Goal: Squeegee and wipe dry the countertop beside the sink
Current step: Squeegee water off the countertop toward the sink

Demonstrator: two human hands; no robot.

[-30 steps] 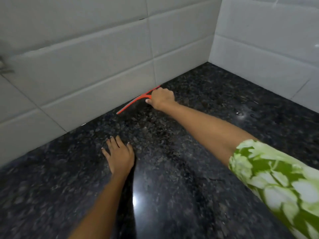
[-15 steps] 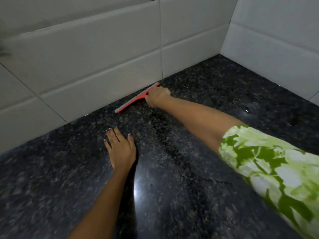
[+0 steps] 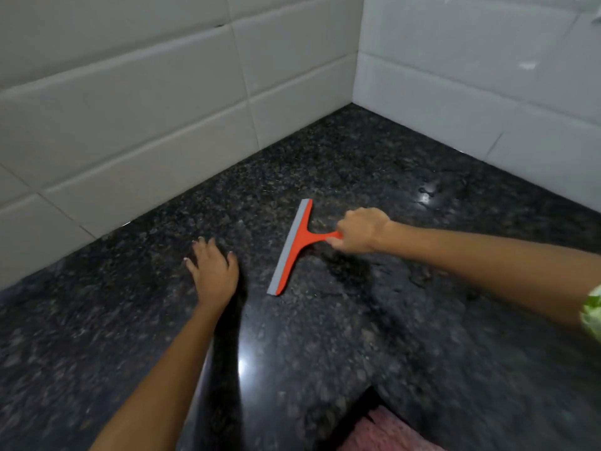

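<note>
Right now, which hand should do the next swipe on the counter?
The right hand. It already grips the handle of the orange squeegee, blade on the counter. The left hand lies flat and empty beside it.

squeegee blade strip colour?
Grey rubber blade strip on the orange plastic squeegee; head view.

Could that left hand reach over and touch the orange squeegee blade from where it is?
Probably yes. The left hand rests flat on the countertop close beside the squeegee, with only bare granite between them. The right hand grips just the handle.
</note>
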